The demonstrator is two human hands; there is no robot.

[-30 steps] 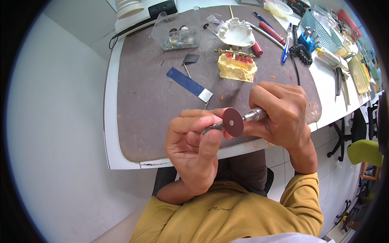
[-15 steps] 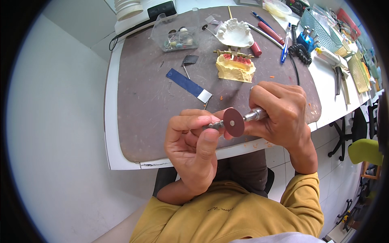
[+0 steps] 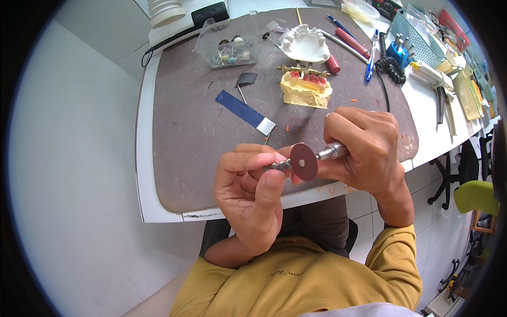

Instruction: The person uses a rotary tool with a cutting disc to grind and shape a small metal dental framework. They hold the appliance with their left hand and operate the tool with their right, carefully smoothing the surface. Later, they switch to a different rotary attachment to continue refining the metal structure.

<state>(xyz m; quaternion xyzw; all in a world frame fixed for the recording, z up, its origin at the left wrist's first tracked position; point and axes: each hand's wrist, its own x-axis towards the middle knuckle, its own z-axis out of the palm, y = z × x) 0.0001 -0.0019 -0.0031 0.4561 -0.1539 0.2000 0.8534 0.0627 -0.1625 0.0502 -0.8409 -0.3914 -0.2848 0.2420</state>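
Observation:
Between the thumb and fingers of my left hand (image 3: 245,195) is a small grey metal dental bridge (image 3: 280,165) made of joined tooth shapes. My right hand (image 3: 364,148) grips the silver rotary handpiece (image 3: 332,151), which carries a thin reddish-brown cutting disc (image 3: 304,162). The disc stands almost face-on at the right end of the bridge; whether it touches the metal, I cannot tell. Both hands are close together above the bench's front edge. Beyond them, a yellow dental cast (image 3: 306,91) with red on its teeth sits hinged to a white plaster cast (image 3: 304,45).
A clear box (image 3: 228,53) of polishing burs stands at the back left. A blue strip with a white end (image 3: 244,112) lies left of the casts. Pens (image 3: 372,58), a coiled black cord (image 3: 391,70), a blue bur stand (image 3: 400,51) and a mesh basket (image 3: 420,37) line the right side.
Almost nothing differs. The view has shifted very slightly, and both hands keep the same grips, with the disc still beside the bridge's right end.

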